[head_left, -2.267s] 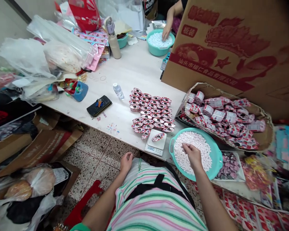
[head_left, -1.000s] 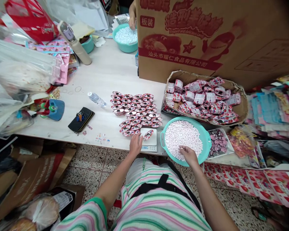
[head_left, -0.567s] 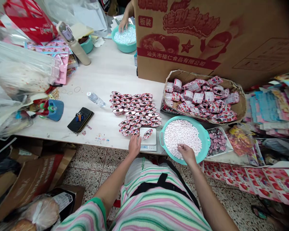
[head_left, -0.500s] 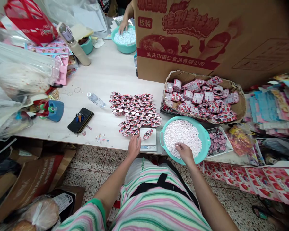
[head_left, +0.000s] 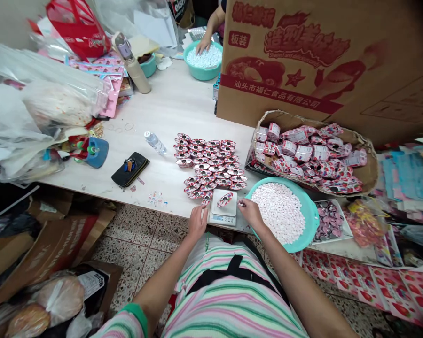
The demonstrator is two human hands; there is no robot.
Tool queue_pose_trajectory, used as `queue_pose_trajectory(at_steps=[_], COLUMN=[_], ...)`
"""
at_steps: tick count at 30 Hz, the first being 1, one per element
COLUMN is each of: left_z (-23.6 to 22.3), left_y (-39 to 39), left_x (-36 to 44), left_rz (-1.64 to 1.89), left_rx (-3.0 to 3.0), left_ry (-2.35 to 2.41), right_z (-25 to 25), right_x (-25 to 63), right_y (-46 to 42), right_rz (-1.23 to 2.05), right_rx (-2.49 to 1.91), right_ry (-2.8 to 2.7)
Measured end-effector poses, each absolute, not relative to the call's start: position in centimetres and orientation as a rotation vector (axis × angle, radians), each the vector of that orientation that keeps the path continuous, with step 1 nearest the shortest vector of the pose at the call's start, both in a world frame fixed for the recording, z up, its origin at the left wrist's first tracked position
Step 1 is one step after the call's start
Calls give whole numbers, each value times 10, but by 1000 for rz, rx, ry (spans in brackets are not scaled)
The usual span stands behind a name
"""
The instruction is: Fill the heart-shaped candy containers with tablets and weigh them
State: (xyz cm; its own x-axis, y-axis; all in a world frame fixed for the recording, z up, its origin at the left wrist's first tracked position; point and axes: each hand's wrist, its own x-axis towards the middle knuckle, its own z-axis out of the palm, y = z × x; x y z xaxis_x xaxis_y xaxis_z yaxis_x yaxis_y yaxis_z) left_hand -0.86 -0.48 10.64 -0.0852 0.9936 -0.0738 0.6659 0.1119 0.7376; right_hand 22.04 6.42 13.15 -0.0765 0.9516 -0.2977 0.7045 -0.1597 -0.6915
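My left hand point(head_left: 197, 222) has its fingers curled at a small red-and-pink candy packet point(head_left: 207, 197), beside the left edge of a digital scale point(head_left: 223, 219). One open-topped packet point(head_left: 225, 200) lies on the scale's pan. Just off the scale's right side, my right hand point(head_left: 251, 212) is closed in a pinch, with pale candy pieces at its fingertips, partly hidden. To its right stands a green basin point(head_left: 314, 220) full of small pale pink candies point(head_left: 278, 211). Rows of open-topped packets point(head_left: 207, 162) stand behind the scale.
A cut-down carton point(head_left: 372, 162) of wrapped packets sits behind the basin, with a large cardboard box point(head_left: 282, 105) beyond. Leftward are a water bottle point(head_left: 155, 142) and black wallet point(head_left: 130, 170). A co-worker's hand point(head_left: 203, 45) is in another basin point(head_left: 201, 72). A tray point(head_left: 343, 225) holds small discs.
My right hand has left the candy basin and moved left to the scale's edge. My left hand stays near the packets left of the scale. The whole view has shifted slightly.
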Motion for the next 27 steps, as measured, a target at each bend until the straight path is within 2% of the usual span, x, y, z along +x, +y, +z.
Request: queue_pose_trajectory(at_steps=[16, 27], left_z=[108, 106], left_y=[-39, -39], left_x=[-29, -30], left_rz=[761, 776], left_rx=[1490, 1493], left_ry=[1958, 1965], right_z=[121, 133], right_x=[175, 215], right_y=[94, 80], right_rz=[904, 798], right_rx=[-1756, -1817], right_ry=[-2349, -2032])
